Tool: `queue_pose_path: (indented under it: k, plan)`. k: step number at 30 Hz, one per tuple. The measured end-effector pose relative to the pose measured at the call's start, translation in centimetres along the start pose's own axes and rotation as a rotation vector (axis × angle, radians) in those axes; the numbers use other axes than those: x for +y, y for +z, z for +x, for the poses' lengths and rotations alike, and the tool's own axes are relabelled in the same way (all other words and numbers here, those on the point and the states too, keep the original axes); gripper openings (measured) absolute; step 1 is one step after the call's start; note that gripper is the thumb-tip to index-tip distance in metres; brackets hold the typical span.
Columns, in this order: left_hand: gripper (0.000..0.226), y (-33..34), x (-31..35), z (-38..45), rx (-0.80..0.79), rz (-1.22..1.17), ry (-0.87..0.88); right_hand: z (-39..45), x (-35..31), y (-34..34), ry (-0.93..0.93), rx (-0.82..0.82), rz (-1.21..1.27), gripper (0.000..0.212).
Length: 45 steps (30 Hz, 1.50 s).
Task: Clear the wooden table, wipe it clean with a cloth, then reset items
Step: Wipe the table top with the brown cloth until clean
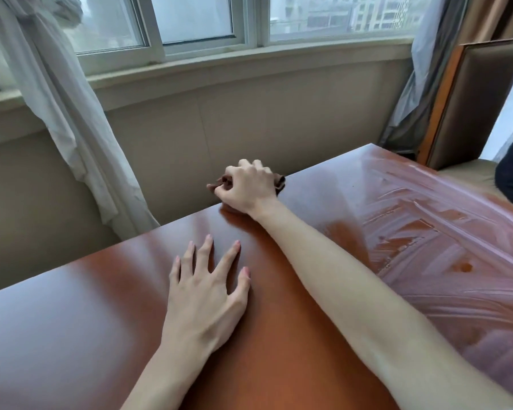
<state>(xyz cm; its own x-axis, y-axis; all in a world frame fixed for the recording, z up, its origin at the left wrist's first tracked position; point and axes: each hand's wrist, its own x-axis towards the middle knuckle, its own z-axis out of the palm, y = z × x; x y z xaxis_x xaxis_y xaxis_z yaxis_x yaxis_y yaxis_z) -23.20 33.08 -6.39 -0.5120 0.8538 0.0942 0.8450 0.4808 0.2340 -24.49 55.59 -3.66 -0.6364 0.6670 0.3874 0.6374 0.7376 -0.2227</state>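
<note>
The brown cloth (280,183) sat bunched at the wooden table's (71,335) far edge, clenched under the right hand (247,186). Nearer, the left hand (208,291) lay flat with fingers spread. Wet streaks (427,232) lay right of the right forearm.

One head-worn wide-angle view looks forward and down from close above the bench (71,335), taking in both forearms from the lower edge, and faces the window (196,19) and wall beyond the bench's far edge
</note>
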Motion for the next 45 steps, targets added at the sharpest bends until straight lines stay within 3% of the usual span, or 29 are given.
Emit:
queue_pose_path:
  k: [2, 3, 7, 8, 12, 13, 17, 18, 22, 26, 29, 37, 45]
  plan:
    - [0.073, 0.0, -0.1, -0.1, -0.005, 0.004, 0.003, -1.1, 0.8, -0.5, -0.241, -0.108, 0.109, 0.024]
    - [0.073, -0.1, -0.1, -0.2, -0.008, 0.005, -0.003, -1.0, 2.1, -1.0, -0.252, -0.128, 0.125, 0.023]
    - [0.070, 0.0, 0.1, -0.1, 0.001, 0.000, -0.006, 1.4, 5.0, -0.8, 0.223, 0.085, -0.051, 0.033]
    - [0.070, 0.0, 0.1, -0.1, 0.005, 0.001, -0.007, 1.6, 3.9, -0.3, 0.221, 0.094, -0.080, 0.035]
    - [0.074, -0.1, 0.0, -0.2, -0.006, -0.006, -0.003, -2.2, 1.5, -0.7, -0.210, -0.055, 0.106, 0.022]
    - [0.072, -0.2, 0.0, -0.3, -0.011, -0.014, -0.003, -2.5, 2.9, -1.6, -0.230, -0.092, 0.126, 0.021]
    - [0.066, -0.4, 0.0, -0.3, -0.018, -0.021, 0.007, -3.8, 7.3, -4.4, 0.223, 0.045, 0.045, 0.031]
    - [0.063, -0.5, 0.2, -0.4, -0.020, -0.021, 0.006, -5.0, 6.9, -4.5, 0.252, 0.051, 0.036, 0.029]
    - [0.059, -0.6, 0.2, -0.4, -0.029, -0.017, 0.014, -15.4, 2.7, -7.4, 0.021, 0.012, 0.085, 0.022]
    - [0.057, -0.7, 0.1, -0.5, -0.041, -0.014, 0.025, -27.7, 0.5, -11.4, -0.167, 0.084, 0.151, 0.023]
    - [0.058, -0.5, 0.0, -0.5, -0.041, -0.020, 0.024, -30.6, 1.2, -12.4, -0.234, 0.102, 0.170, 0.022]
    - [0.062, 0.2, -0.3, 0.1, -0.008, -0.023, 0.035, -14.4, 6.3, -7.3, 0.117, 0.036, -0.019, 0.037]
    - [0.072, 0.3, -0.3, 0.2, 0.011, 0.005, 0.007, -1.9, 7.9, -2.6, 0.231, 0.063, -0.048, 0.035]
